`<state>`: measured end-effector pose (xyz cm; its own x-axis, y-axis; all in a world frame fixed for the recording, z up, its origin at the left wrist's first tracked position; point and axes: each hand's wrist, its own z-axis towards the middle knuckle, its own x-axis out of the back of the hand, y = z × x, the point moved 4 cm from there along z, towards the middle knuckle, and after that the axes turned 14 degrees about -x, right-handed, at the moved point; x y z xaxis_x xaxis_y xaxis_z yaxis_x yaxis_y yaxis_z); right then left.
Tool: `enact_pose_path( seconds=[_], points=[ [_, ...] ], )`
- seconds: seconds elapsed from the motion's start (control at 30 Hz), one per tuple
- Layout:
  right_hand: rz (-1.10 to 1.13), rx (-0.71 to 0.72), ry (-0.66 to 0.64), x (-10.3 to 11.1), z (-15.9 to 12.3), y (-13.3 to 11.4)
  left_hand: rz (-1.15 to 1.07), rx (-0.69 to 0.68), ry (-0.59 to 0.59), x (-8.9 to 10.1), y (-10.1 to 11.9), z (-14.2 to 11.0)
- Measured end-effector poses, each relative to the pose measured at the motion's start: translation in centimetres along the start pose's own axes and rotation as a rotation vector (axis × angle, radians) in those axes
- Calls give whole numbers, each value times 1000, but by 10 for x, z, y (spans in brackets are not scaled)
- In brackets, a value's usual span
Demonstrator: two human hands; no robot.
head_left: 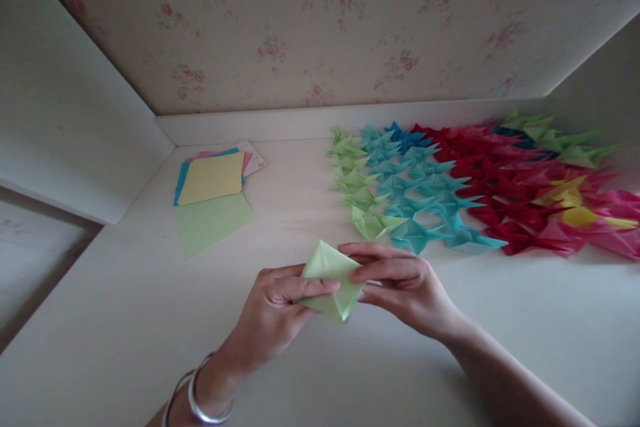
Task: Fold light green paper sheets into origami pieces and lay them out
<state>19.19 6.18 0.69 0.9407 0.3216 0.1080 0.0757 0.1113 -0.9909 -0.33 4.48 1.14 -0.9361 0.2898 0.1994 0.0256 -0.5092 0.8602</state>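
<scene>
Over the table, pinching seemingly half-folded green paper in left hand and right hand, with folded shapes done and flat sheets left.

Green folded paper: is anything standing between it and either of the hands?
Nothing visible: the left hand and right hand both hold the green folded paper directly. The loose sheets and folded figures lie beyond the hands.
</scene>
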Motion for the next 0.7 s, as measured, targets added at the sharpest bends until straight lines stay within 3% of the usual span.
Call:
enact_pose_path(
  seconds=[0.2, 0.43, 0.57, 0.7],
  points=[
    [11, 15, -4, -1, 0, -2, -99, 67, -17, -2, 0, 0],
    [-18, -44, 107, -7, -3, 0, -7, 155, -136, -5, 5, 1],
    [-16, -79, 173, -10, -6, 2, 56, 155, -105, -6, 3, 0],
    [2, -85, 210, -15, -8, 5, 100, 271, -23, -8, -3, -5]
  ],
)
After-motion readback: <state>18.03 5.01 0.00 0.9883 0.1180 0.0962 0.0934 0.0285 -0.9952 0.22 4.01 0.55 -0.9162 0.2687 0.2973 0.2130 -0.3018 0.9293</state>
